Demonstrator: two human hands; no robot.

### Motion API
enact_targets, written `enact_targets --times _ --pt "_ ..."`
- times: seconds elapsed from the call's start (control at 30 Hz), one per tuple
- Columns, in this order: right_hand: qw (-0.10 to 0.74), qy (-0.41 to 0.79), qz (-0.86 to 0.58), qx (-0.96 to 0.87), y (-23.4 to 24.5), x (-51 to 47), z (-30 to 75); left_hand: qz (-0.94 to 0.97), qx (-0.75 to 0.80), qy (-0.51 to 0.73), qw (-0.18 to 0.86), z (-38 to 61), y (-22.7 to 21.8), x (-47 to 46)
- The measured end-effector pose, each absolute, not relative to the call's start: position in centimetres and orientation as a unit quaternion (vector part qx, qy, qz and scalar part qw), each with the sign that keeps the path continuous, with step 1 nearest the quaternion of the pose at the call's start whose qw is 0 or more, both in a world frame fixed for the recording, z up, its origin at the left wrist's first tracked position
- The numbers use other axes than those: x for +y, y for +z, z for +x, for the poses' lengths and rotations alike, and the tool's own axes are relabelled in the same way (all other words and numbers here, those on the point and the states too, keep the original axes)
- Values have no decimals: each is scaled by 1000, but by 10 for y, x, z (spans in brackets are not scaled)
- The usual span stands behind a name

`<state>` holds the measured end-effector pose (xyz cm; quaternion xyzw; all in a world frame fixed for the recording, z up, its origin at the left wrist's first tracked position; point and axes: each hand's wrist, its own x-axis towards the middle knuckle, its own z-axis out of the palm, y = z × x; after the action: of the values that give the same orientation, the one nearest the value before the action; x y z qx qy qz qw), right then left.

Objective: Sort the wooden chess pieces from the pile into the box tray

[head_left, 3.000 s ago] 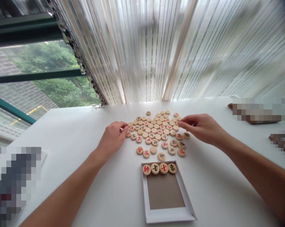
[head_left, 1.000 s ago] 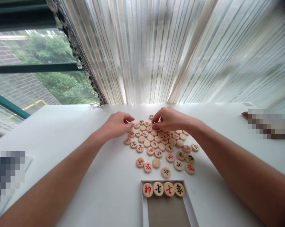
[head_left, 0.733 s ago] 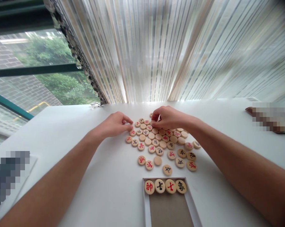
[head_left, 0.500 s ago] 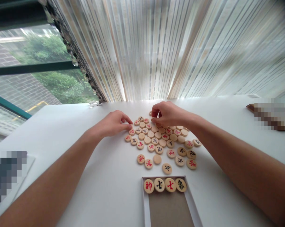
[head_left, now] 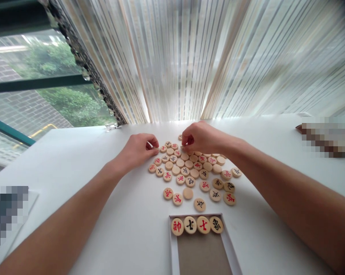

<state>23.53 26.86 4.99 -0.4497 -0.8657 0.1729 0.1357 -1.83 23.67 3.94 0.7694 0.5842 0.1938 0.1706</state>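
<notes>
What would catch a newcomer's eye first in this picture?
Probably the scatter of round wooden pieces on the white table, some marked red or black, others plain on top, with the left hand at its far left and the right hand over its far side. Nearer the camera, a shallow box holds four marked pieces in a row along its far end. Beyond the table hangs a striped curtain.

White table with discs, box

- you've got a striped curtain behind your white table, daylight glowing through
- dark-framed window on your left, trees and brickwork outside
</notes>
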Motion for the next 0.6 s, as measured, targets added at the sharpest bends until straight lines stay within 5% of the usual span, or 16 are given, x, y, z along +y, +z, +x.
enact_targets --times 0.6 --pt "126 153 -483 -853 68 281 265 778 578 202 139 -21 45 236"
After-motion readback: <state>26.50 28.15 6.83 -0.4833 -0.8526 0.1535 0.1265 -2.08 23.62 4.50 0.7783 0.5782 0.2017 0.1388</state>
